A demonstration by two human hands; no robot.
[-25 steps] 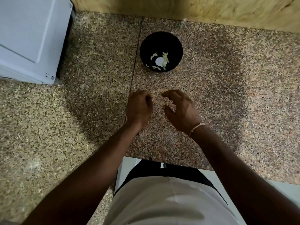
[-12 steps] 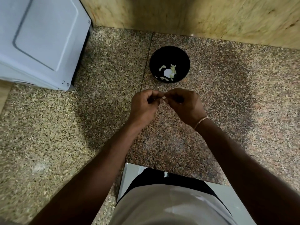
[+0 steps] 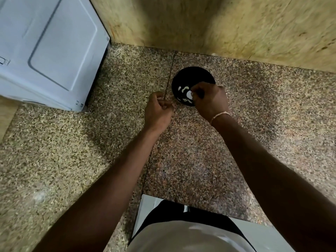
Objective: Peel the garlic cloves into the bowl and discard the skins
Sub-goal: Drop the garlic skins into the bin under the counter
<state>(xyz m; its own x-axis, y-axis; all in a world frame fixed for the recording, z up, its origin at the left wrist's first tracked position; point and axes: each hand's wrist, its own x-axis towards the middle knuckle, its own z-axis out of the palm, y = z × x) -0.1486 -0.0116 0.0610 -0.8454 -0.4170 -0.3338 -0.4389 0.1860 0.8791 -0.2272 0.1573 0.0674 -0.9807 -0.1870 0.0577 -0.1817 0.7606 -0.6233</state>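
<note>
Garlic cloves (image 3: 185,89), pale and already peeled, lie in the black bowl (image 3: 192,74) near the back of the speckled stone worktop (image 3: 200,170), just before the wall. The right hand (image 3: 209,100) reaches over the bowl's near rim with its fingertips pinched together on something small and whitish, most likely a freshly peeled clove held low so it lands inside and does not bounce out. The left hand (image 3: 158,110) hangs just left of the bowl, its fingers curled in around what looks like a thin scrap of skin, kept clear of the bowl so the waste stays separate. A white appliance (image 3: 49,51) stands at the far left of the worktop.
</note>
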